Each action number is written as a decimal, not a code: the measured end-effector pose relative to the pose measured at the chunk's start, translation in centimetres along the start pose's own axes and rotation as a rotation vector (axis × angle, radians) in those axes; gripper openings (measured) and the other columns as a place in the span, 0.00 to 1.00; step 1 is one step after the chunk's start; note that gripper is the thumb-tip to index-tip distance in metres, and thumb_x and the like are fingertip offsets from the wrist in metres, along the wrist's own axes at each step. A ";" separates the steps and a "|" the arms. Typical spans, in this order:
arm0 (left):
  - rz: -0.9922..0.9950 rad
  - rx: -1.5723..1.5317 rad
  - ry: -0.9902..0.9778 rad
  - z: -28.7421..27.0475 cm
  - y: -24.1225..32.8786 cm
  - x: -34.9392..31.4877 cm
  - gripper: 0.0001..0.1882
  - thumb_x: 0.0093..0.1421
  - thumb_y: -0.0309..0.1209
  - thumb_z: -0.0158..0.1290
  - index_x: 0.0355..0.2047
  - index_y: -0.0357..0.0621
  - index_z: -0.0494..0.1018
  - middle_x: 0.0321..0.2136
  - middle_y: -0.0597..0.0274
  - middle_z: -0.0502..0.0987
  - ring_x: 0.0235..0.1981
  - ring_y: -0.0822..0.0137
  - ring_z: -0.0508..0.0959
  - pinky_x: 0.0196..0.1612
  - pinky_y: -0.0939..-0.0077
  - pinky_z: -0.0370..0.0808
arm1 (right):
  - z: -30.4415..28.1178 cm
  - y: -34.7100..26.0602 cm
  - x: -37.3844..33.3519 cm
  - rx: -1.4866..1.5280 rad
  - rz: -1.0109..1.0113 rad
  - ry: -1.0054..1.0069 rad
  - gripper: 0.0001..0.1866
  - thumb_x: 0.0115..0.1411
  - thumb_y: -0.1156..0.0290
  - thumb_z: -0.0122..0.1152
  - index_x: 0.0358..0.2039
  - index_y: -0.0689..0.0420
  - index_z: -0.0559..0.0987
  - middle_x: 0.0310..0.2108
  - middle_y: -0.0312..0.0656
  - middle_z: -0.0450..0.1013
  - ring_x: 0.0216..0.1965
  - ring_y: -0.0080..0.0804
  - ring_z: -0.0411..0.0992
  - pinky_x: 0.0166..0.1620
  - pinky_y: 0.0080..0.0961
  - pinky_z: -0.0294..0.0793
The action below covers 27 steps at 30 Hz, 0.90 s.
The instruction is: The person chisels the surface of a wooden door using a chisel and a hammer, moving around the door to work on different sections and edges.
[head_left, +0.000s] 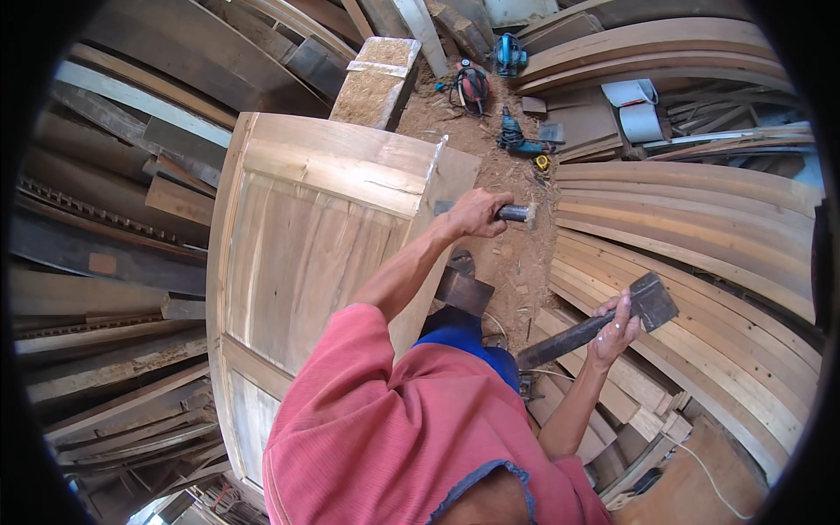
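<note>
My left hand (477,213) is closed around a chisel (516,213). Its dark handle, with a battered light end, points right, and its blade points left to the edge of a panelled wooden door (289,262). Whether the blade touches the wood I cannot tell. Off to the right, my right hand (615,331) grips a dark wooden mallet (654,302) close to its block head, with the long handle running down to the left. The door stands along my left side, its pale grain showing.
Sawdust and shavings cover the floor, where a teal drill (516,138), a red power tool (472,86), a blue power tool (509,54) and a yellow tape measure (542,163) lie. Stacked planks (691,210) fill the right; boards (105,236) lean at left. A sawdust-covered block (372,83) sits beyond the door.
</note>
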<state>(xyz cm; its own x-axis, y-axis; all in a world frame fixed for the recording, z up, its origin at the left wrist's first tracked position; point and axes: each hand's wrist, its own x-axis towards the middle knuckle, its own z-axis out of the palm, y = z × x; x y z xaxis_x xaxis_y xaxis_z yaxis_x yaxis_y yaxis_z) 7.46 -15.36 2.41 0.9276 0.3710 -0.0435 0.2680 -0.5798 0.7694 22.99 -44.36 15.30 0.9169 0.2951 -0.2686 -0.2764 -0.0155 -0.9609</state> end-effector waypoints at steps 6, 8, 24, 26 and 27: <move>-0.055 0.106 -0.072 0.3 -0.3 -0.3 0.13 0.48 0.34 0.58 0.34 0.48 0.70 0.22 0.47 0.77 0.28 0.42 0.80 0.31 0.48 0.75 | 1.3 1.1 1.7 0.104 -0.128 0.147 0.13 0.69 0.62 0.59 0.35 0.59 0.74 0.24 0.35 0.67 0.23 0.23 0.66 0.25 0.22 0.67; -0.045 0.101 -0.064 0.5 -0.6 -0.5 0.13 0.48 0.34 0.58 0.34 0.48 0.70 0.21 0.48 0.77 0.27 0.42 0.80 0.31 0.48 0.75 | 1.6 1.5 1.6 0.131 -0.066 0.151 0.13 0.69 0.62 0.60 0.35 0.59 0.74 0.24 0.35 0.67 0.23 0.24 0.66 0.24 0.22 0.68; -0.010 0.114 -0.116 0.0 -0.6 -2.1 0.14 0.47 0.35 0.59 0.34 0.50 0.70 0.19 0.50 0.76 0.25 0.42 0.79 0.29 0.48 0.74 | 4.1 8.9 -0.4 -0.492 0.226 -0.283 0.08 0.61 0.70 0.65 0.31 0.60 0.77 0.20 0.37 0.73 0.17 0.21 0.69 0.22 0.24 0.68; -0.001 0.091 -0.087 0.2 -1.0 -1.8 0.14 0.47 0.35 0.60 0.34 0.50 0.70 0.19 0.50 0.76 0.25 0.42 0.79 0.29 0.49 0.74 | 2.0 8.9 -0.1 -0.280 0.144 -0.149 0.07 0.62 0.70 0.64 0.32 0.60 0.77 0.20 0.37 0.73 0.17 0.22 0.69 0.22 0.24 0.69; 0.000 0.080 -0.070 0.1 -1.3 -1.7 0.14 0.47 0.35 0.60 0.34 0.50 0.70 0.19 0.51 0.76 0.25 0.42 0.79 0.29 0.49 0.74 | 1.9 9.5 0.3 -0.180 0.107 -0.075 0.07 0.63 0.70 0.63 0.33 0.59 0.77 0.21 0.38 0.73 0.18 0.21 0.70 0.23 0.23 0.70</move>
<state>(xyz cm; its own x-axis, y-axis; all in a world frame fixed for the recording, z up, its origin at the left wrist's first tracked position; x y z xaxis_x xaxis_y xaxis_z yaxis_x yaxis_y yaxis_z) 5.60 -15.34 1.41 0.9429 0.3207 -0.0904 0.2854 -0.6371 0.7160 20.04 -42.63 6.23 0.8592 0.3530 -0.3703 -0.3088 -0.2192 -0.9255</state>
